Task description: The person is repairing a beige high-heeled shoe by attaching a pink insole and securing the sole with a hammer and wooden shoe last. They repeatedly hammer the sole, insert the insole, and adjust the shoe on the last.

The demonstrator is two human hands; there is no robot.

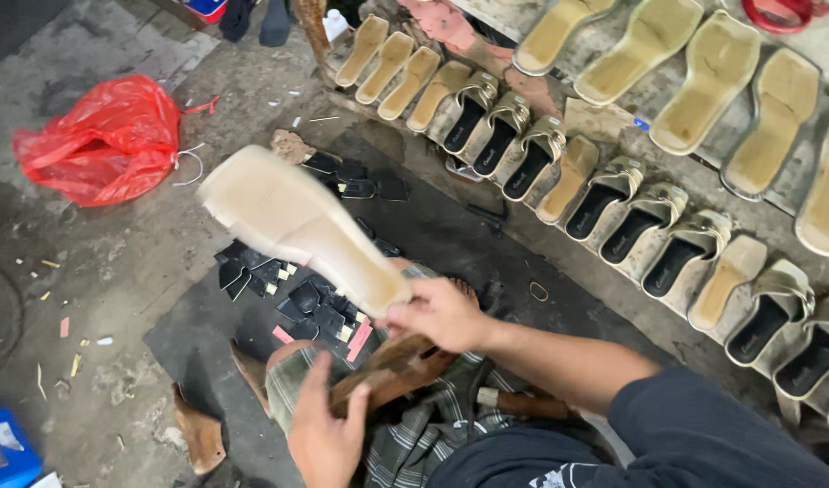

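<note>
The dirty grey floor holds a red bag, black pieces and rows of sandals.

From where I stand, the floor to the left is the open side: bare concrete runs between the red plastic bag and the dark mat, with only small scraps on it, so a hand could sweep out that way freely. Ahead and to the right the way is walled off by the rows of sandals leaning edge to edge on the boards, and the pile of black cut pieces clutters the mat just beneath the raised sole. Close in, the wooden block and what looks like checked cloth crowd the lap.
</note>
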